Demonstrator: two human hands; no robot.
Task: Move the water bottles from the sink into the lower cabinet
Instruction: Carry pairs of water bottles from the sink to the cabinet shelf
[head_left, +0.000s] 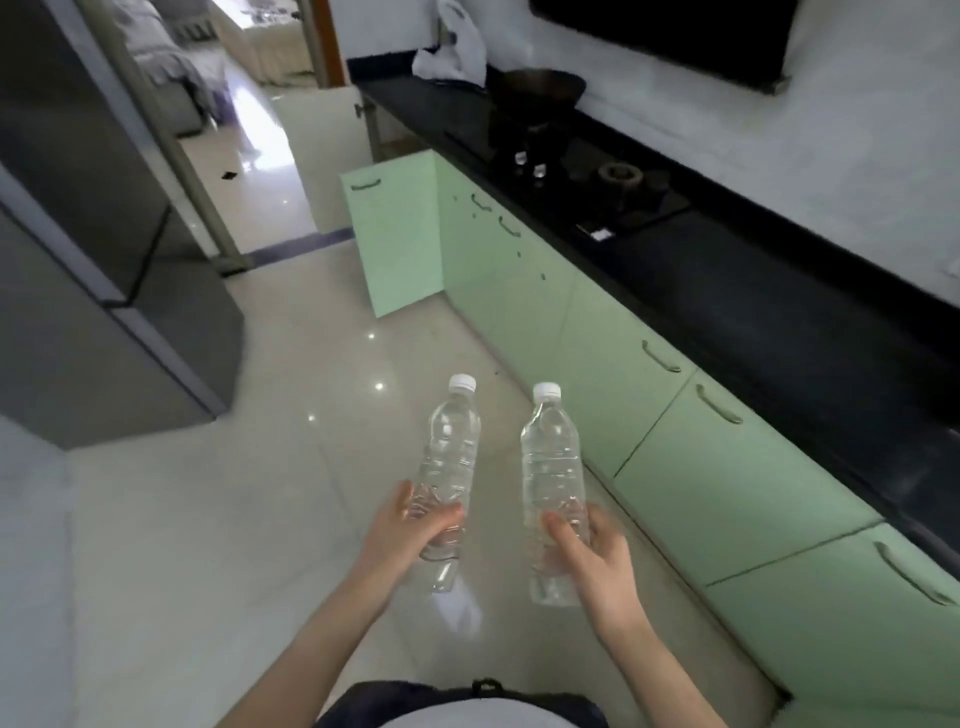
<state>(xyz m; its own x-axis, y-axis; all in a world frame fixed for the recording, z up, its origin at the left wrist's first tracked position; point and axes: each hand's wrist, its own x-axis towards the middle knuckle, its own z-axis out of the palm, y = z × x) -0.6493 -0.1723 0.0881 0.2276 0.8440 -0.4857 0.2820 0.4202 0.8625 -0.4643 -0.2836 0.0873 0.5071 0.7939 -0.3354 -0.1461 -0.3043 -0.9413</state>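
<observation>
I hold two clear plastic water bottles with white caps upright over the floor. My left hand (402, 530) grips the lower half of the left bottle (451, 457). My right hand (597, 556) grips the lower half of the right bottle (550, 467). The bottles stand side by side, a little apart. A row of pale green lower cabinets (727, 483) runs along the right. One cabinet door (395, 234) further ahead stands open, swung out over the floor. No sink is in view.
A black countertop (779, 291) with a gas hob (597, 176) and a dark wok (540, 88) tops the cabinets. A grey fridge (104, 260) stands at left. Glossy tiled floor (234, 519) lies between them, leading to a doorway (249, 130).
</observation>
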